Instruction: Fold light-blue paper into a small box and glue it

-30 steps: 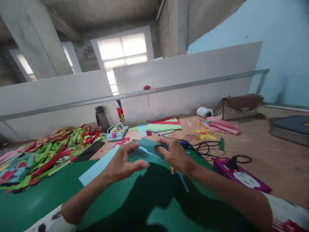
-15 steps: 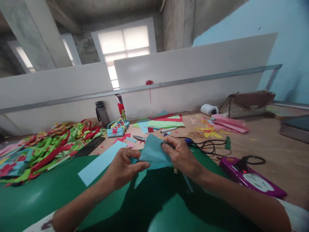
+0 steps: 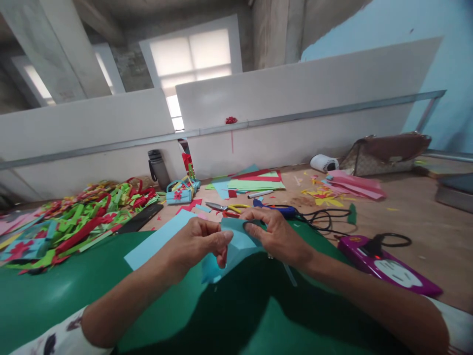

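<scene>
Both my hands hold a folded piece of light blue paper (image 3: 236, 244) just above a large green sheet (image 3: 74, 291) spread before me. My left hand (image 3: 201, 241) pinches its left edge with curled fingers. My right hand (image 3: 275, 235) grips the right side, thumb pressed on top of the paper. A longer light blue strip (image 3: 155, 240) lies flat on the green sheet, just left of my left hand. Scissors with yellow and red handles (image 3: 225, 209) rest right behind the paper.
A heap of green and red paper strips (image 3: 81, 217) fills the left. A small blue paper basket (image 3: 178, 194), a dark bottle (image 3: 158, 168), stacked coloured sheets (image 3: 254, 182), a marker (image 3: 260, 194), a black cord (image 3: 325, 217), a purple device (image 3: 388, 266), pink sheets (image 3: 354, 185), a tape roll (image 3: 322, 162) and a brown bag (image 3: 388, 153) lie beyond.
The paper has been folded smaller and drawn lower between my hands. My left fingers have closed tighter on its edge. The view has tilted slightly, bringing the scissors into sight.
</scene>
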Demonstrator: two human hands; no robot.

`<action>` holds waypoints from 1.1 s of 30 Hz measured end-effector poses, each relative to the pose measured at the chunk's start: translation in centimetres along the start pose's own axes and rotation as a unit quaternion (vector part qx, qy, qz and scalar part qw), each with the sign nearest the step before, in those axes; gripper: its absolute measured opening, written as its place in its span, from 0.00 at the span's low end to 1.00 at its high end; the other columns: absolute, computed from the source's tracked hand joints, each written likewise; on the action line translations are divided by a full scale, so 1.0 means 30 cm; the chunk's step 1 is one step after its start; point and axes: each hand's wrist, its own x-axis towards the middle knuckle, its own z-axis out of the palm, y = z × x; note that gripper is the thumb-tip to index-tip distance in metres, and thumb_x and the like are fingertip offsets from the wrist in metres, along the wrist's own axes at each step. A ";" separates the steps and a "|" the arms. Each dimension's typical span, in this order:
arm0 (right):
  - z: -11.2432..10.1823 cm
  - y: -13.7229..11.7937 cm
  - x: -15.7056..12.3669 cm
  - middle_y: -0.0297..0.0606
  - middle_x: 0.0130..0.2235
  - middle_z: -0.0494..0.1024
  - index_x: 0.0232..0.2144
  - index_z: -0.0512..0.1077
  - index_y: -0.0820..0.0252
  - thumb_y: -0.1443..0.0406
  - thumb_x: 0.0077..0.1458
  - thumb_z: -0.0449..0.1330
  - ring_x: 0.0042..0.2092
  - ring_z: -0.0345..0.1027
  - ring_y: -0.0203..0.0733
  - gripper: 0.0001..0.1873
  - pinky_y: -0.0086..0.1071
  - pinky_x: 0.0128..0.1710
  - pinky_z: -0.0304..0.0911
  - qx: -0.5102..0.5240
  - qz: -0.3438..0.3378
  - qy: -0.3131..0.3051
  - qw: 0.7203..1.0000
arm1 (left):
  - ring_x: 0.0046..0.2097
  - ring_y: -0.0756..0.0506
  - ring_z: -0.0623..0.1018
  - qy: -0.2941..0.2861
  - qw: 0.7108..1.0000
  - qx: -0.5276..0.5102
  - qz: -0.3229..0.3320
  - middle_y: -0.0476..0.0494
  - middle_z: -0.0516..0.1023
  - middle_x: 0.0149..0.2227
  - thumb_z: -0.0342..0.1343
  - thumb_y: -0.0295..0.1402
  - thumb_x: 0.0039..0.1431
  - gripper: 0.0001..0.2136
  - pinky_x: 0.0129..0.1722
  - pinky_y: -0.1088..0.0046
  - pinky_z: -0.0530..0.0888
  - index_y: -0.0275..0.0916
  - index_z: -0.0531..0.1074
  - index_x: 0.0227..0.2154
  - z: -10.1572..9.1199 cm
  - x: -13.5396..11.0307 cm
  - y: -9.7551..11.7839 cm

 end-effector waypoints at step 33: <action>0.036 0.063 -0.068 0.47 0.48 0.71 0.47 0.64 0.60 0.65 0.60 0.51 0.54 0.63 0.45 0.13 0.45 0.51 0.61 -0.071 -0.221 0.049 0.971 | 0.23 0.54 0.70 0.034 0.960 -0.265 -0.084 0.51 0.71 0.22 0.69 0.30 0.37 0.13 0.26 0.78 0.66 0.33 0.71 0.25 0.044 0.011 -0.089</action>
